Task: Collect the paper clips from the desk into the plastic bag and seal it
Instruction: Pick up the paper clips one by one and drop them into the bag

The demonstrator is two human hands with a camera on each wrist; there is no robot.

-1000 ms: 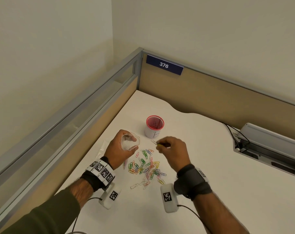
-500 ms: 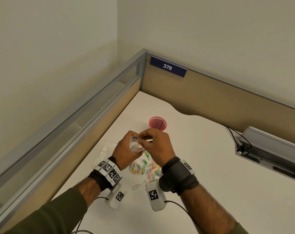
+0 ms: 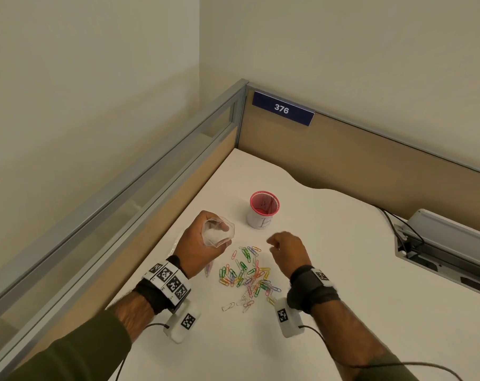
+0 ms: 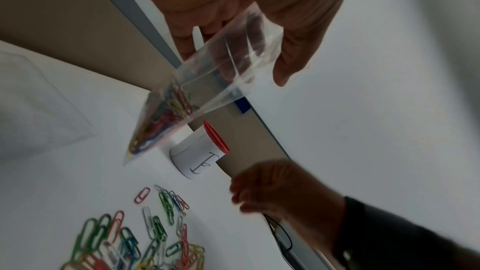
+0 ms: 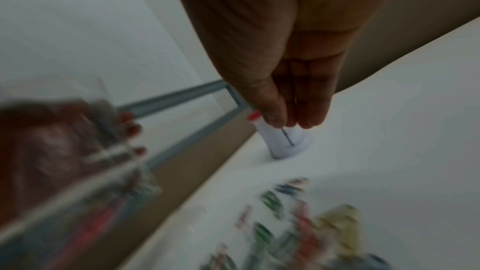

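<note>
My left hand (image 3: 206, 243) holds a clear plastic bag (image 3: 219, 232) upright above the desk, its mouth held open between thumb and fingers. In the left wrist view the bag (image 4: 207, 81) holds several coloured paper clips (image 4: 161, 122) in its lower corner. A loose pile of coloured paper clips (image 3: 247, 276) lies on the white desk (image 3: 343, 270) between my hands. My right hand (image 3: 274, 243) hovers just right of the pile's far end, fingers relaxed and pointing down, with nothing held. The right wrist view is blurred; my right hand (image 5: 293, 118) looks empty there.
A white cup with a red rim (image 3: 263, 210) stands just beyond the pile. A flat clear plastic sheet (image 4: 39, 100) lies on the desk to the left. Partition walls (image 3: 343, 149) close the back and left; a cable box (image 3: 447, 243) sits at the right.
My right hand carried a clip to the bag's mouth, then drew back to the right and now hangs empty over the pile. The left hand kept holding the bag.
</note>
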